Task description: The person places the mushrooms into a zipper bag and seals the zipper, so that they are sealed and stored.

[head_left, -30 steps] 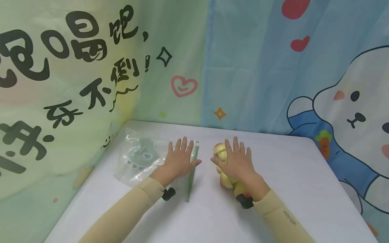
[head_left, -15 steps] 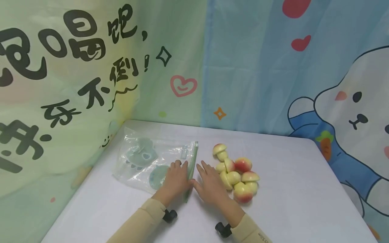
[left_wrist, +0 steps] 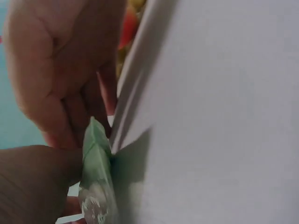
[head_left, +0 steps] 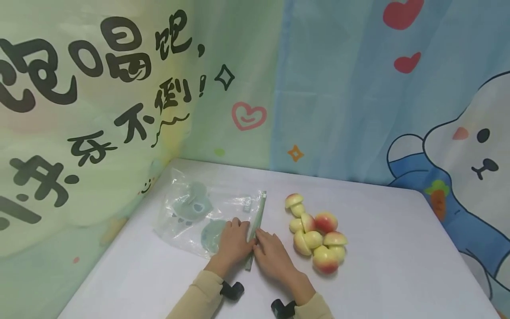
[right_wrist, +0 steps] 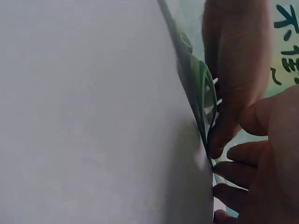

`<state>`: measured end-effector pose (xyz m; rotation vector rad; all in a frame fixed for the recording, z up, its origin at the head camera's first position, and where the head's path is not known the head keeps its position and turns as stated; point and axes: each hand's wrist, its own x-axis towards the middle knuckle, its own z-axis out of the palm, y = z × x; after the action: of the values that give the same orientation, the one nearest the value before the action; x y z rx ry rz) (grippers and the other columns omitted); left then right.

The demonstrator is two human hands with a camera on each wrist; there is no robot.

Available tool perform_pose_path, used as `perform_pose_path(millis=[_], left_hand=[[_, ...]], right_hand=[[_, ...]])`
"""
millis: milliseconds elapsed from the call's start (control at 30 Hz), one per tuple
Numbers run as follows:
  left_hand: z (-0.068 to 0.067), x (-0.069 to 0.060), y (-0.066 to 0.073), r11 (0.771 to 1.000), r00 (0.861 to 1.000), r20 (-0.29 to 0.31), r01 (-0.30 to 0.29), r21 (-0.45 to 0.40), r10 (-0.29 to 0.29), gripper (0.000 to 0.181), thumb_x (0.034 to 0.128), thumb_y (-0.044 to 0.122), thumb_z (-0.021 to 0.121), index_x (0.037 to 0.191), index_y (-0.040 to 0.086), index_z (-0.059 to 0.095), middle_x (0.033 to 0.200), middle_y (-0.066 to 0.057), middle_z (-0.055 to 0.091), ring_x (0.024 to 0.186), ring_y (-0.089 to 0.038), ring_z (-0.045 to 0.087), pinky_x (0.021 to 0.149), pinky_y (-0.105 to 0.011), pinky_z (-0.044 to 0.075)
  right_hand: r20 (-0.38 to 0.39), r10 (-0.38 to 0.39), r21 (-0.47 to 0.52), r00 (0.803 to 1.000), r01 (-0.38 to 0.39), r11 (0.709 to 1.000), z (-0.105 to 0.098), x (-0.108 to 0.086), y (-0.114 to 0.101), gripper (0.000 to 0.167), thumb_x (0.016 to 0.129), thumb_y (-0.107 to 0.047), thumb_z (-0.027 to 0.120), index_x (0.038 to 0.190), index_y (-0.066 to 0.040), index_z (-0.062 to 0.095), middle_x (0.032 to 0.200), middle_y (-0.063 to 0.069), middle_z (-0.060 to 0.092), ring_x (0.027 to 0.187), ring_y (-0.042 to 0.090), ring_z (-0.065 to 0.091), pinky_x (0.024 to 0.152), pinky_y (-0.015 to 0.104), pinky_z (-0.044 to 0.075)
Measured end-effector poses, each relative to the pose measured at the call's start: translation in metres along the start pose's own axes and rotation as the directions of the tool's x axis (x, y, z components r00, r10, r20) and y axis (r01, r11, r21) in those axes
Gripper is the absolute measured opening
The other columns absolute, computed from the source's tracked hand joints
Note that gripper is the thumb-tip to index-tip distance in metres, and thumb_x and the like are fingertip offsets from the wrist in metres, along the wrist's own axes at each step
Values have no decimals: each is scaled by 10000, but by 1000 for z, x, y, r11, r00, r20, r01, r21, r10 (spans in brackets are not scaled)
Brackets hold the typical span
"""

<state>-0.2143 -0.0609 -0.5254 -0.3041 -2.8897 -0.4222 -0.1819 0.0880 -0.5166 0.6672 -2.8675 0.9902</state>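
A clear zip bag [head_left: 181, 230] with pale green prints lies flat on the white table, its green zip edge [head_left: 259, 212] facing right. My left hand [head_left: 234, 241] rests on the bag near that edge. In the left wrist view its thumb [left_wrist: 42, 172] lies against the green strip, and the hand seems to pinch it. My right hand [head_left: 275, 259] is just right of the strip, its fingertips by the left thumb. In the right wrist view its fingers [right_wrist: 240, 175] are spread and touch near the edge, where the green strips stand slightly parted [right_wrist: 208, 93].
Several yellow toy mushrooms with reddish caps [head_left: 326, 221] lie in a cluster right of the hands. The white table [head_left: 382, 257] reaches back to a printed curtain [head_left: 330, 88]. A black wrist camera [head_left: 233, 291] sits at each cuff.
Both hands have come down and together from being spread flat above the bag and mushrooms. The right hand has moved left, off the mushrooms, to the bag's green edge. The head view has shifted slightly.
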Motion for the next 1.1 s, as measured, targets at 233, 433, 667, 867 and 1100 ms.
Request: perform_pose_path(millis=[233,433,667,867,1100], left_hand=[[5,-5,-5,994,998,-39,35,-100,-39,272,824,357,739,866,118,615,815,-30,567,772,-225,504,683,-337,447],[6,-5,-8,996,995,-96,0,-85,-8,240,845,259,720,690,134,586,677,4,518,664,-198,501,599,-333,444],[-4,1,-10,915,994,2,105,-391,-113,185,887,211,664,735,122,606,662,28,549,590,-131,500,531,-273,436],[-16,5,-10,780,979,-2,159,-606,-202,150,913,166,615,792,79,611,659,5,539,568,-118,465,510,-255,408],[-20,6,-14,707,948,-177,66,-704,-264,76,931,78,596,856,67,592,802,-53,639,680,-127,531,617,-266,462]], right_hand=[[-2,11,70,1000,-11,997,8,-7,3,480,969,-152,495,1410,35,464,1481,147,449,1368,379,397,1175,511,211],[-41,-45,103,998,49,993,10,-10,8,471,954,-146,531,1385,41,495,1481,162,443,1361,439,377,1171,538,195],[-22,-66,104,998,68,992,8,-9,11,548,960,-172,542,1454,19,404,1510,166,400,1377,456,336,1181,550,140],[-36,-25,117,999,29,993,5,-6,10,458,991,-154,504,1406,36,469,1494,167,425,1387,411,347,1185,511,169],[-49,6,142,999,1,990,6,-6,12,385,1005,-161,492,1325,42,558,1471,171,455,1377,408,366,1176,526,194]])
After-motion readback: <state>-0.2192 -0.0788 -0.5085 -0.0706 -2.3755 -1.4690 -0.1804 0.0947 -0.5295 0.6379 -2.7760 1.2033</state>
